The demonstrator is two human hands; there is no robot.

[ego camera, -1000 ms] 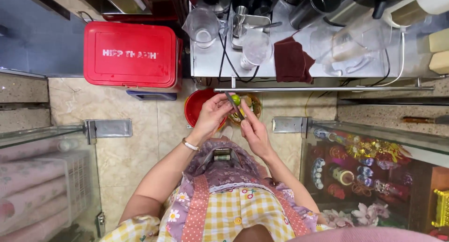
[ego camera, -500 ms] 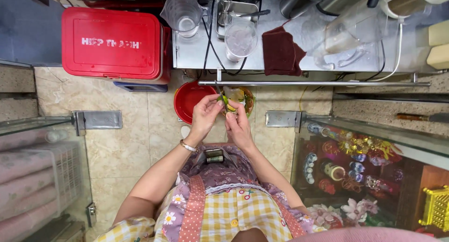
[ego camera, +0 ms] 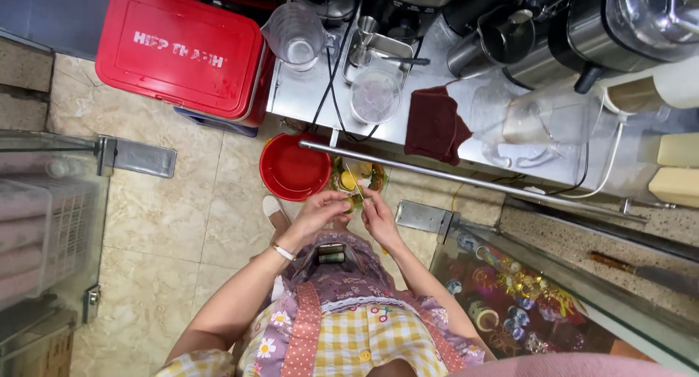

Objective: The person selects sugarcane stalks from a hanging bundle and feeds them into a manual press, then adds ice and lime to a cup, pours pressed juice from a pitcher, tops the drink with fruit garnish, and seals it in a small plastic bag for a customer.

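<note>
My left hand (ego camera: 319, 211) pinches a small green lime (ego camera: 352, 202) at chest height. My right hand (ego camera: 378, 218) is close against it and holds a thin small knife (ego camera: 357, 190) whose blade rests on the lime. Both hands are over the floor, just above a small bin of yellow and green peel scraps (ego camera: 357, 176) and beside a red bucket (ego camera: 294, 167). A bracelet is on my left wrist.
A steel counter (ego camera: 306, 93) ahead carries a measuring jug (ego camera: 295, 33), a clear plastic cup (ego camera: 375, 94), a dark red cloth (ego camera: 435, 123), cables and metal pots. A red cooler box (ego camera: 180, 48) stands left of it. A metal rail (ego camera: 473, 179) and glass display cases (ego camera: 524, 304) flank me.
The view has tilted and swung right. My hands have come lower and closer to my body, still together on the lime and knife.
</note>
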